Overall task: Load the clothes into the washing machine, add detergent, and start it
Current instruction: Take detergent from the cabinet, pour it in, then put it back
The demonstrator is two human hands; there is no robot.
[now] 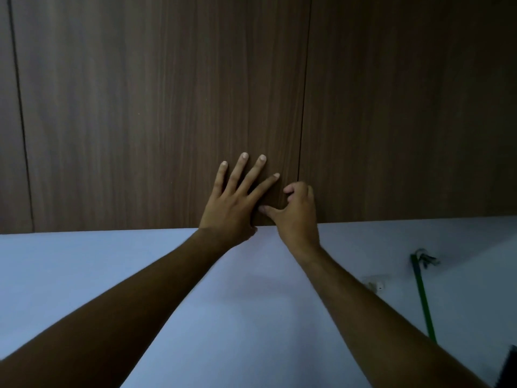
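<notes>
Two bare forearms are seen reaching up and forward to a dark brown wood-grain cabinet door [167,107]. The left hand [232,203] is laid flat against the lower part of that door, its grip spread wide with four fingers [242,166] fanned apart and nothing held in it. The right hand [296,211] is placed just beside it, to the right, with its thumb stretched out toward the left hand and its other fingers curled inward at the narrow vertical seam [303,107] between this door and the neighbouring panel [405,107]; whether those curled fingers are hooked on the door's edge or only pressed against it cannot be told, and no object is seen pinched in that grip. A second thin seam is visible far to the left. Below the cabinet a pale, plain wall [98,275] is seen, crossed by both forearms. At the right, against that wall, a green stick [422,298] is seen standing tilted, with a small dark bundle at its top end, and a small white fitting [375,284] is fixed to the wall near it. The washing machine, the clothes and the detergent are not in view, so their place cannot be told.
</notes>
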